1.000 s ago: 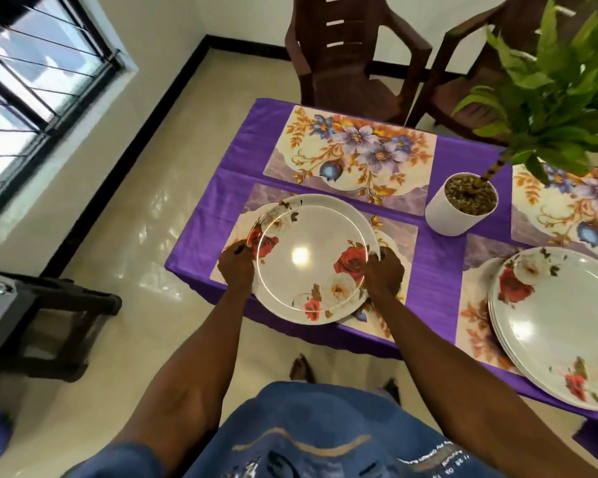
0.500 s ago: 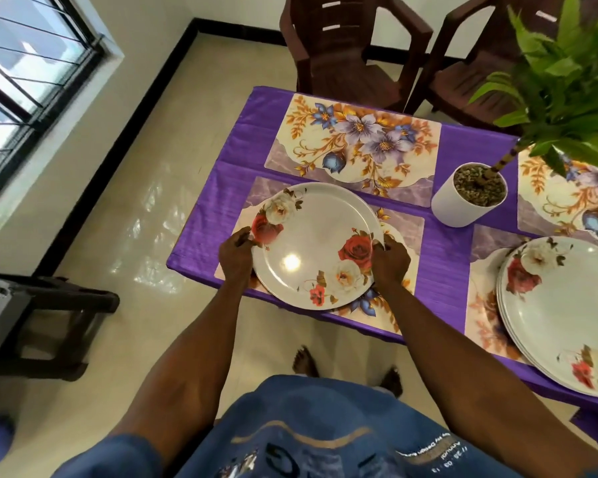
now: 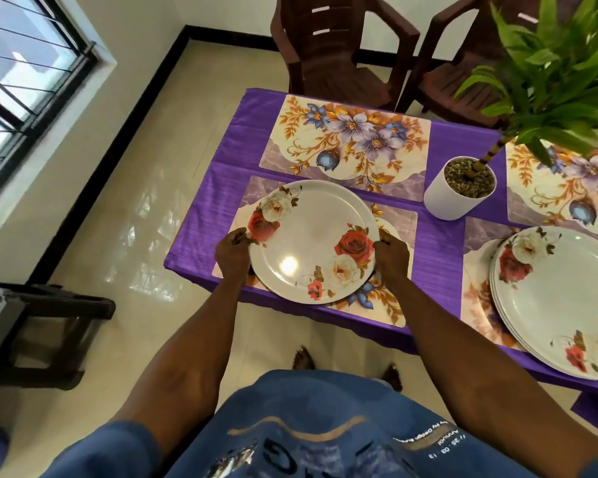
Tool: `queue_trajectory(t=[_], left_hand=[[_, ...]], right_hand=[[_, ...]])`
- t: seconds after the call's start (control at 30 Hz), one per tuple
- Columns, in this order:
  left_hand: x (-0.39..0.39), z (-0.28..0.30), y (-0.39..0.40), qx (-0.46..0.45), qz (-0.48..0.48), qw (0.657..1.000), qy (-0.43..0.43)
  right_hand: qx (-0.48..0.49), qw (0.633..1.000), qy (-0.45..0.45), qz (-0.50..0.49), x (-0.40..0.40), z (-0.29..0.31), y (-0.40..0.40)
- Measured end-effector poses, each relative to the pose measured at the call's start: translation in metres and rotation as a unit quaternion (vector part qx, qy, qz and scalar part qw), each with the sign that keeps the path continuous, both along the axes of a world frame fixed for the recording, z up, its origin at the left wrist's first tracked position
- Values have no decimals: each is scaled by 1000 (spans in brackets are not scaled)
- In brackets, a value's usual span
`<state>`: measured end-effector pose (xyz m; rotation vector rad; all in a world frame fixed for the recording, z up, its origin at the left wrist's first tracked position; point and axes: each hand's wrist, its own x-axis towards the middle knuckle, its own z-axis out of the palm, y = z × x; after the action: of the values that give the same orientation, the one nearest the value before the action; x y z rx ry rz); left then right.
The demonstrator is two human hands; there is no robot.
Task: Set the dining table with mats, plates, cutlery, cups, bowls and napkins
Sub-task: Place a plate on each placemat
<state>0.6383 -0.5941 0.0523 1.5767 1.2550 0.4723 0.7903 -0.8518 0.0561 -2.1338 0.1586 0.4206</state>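
While both arms reach forward, left hand (image 3: 233, 251) and right hand (image 3: 391, 253) grip the rose-print plate (image 3: 313, 241) by opposite rims.
It sits on the near floral placemat (image 3: 399, 232), close to the table's front edge.

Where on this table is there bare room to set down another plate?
The far mat beyond the held plate is bare. The mat behind the plant pot is partly open. The plate stack crowds the right.

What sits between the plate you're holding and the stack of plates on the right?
In the head view, only the right end of the near placemat and a bare strip of purple tablecloth lie between the held plate and the plate stack.
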Motion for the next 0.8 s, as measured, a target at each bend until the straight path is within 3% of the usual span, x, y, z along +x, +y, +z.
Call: queue_trajectory(t=[0.27,0.37,0.47,0.57,0.8], left_hand=[[-1,5,-3,17,-7,1000,24],[-1,7,-11,80,-24,994,67],[4,6,-32,202,-41,971,118],[17,6,-68,292,-105,946,94],[54,-5,-163,356,-284,890,34]], right_hand=[[-2,1000,1,-4,-3,1,-4],[-27,1000,-2,-2,-5,5,-4],[-99,994,-40,8,-16,11,-8],[-153,981,-103,54,-27,13,-19],[-215,943,-205,148,-38,18,-62]])
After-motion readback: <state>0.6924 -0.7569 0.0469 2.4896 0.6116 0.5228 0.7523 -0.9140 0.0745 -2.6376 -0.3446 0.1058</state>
